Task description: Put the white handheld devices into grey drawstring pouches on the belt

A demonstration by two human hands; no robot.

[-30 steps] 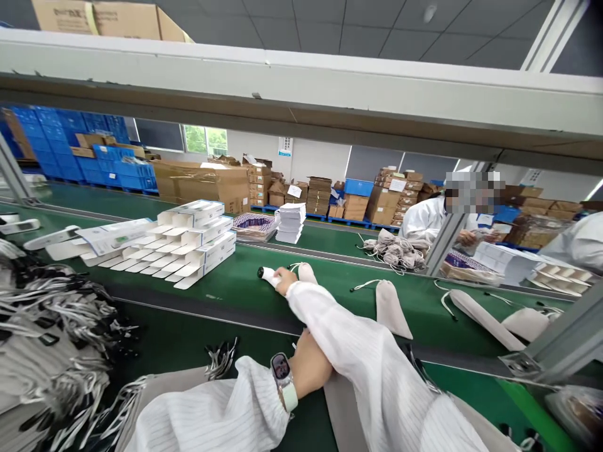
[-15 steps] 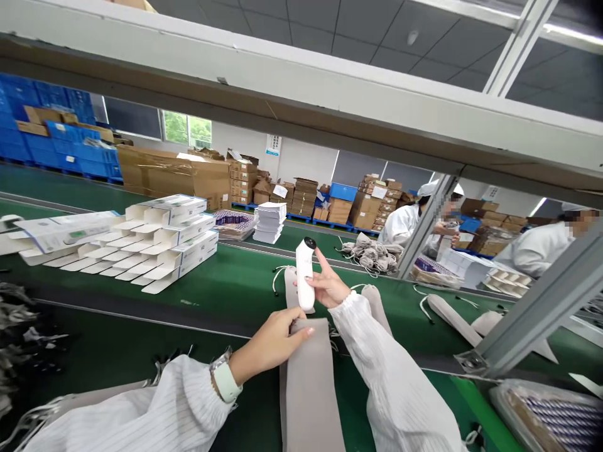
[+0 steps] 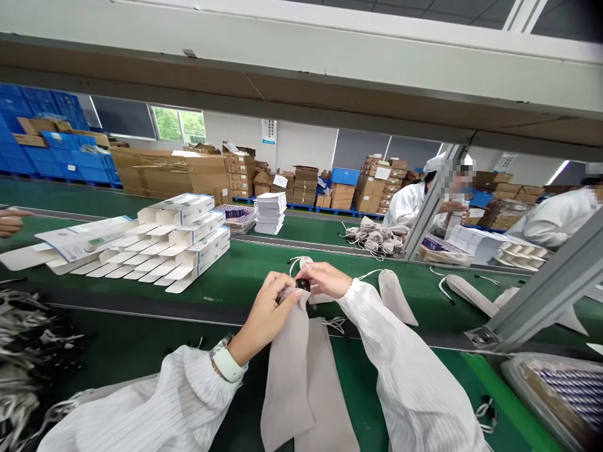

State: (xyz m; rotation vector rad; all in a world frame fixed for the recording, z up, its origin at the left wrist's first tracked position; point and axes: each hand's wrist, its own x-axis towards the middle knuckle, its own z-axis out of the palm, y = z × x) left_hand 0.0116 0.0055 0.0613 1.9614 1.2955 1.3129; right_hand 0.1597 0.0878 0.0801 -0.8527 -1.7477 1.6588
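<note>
My left hand (image 3: 267,317) is closed on the open top of a grey cloth pouch (image 3: 286,376), thumb in front. The white handheld device is mostly hidden inside the pouch; only its dark end (image 3: 303,285) shows at the mouth. At that end the fingers of my right hand (image 3: 327,280) grip it. Beneath the held pouch lies another grey pouch (image 3: 332,383), flat, with its white drawstring (image 3: 335,324) near the top. Further grey pouches, one of them a pouch with cord (image 3: 396,296), rest on the green belt beyond my right hand.
White open-ended cartons (image 3: 188,235) are stacked at the left on the green belt (image 3: 249,276). A metal post (image 3: 532,289) rises at the right beside a bagged tray of batteries (image 3: 565,389). Dark-tipped cords (image 3: 28,358) heap at left. A co-worker's hand (image 3: 12,221) shows at the left edge.
The white device has gone from above the pouch down into it, leaving only its dark end visible. My left hand has raised the upper pouch off the one below.
</note>
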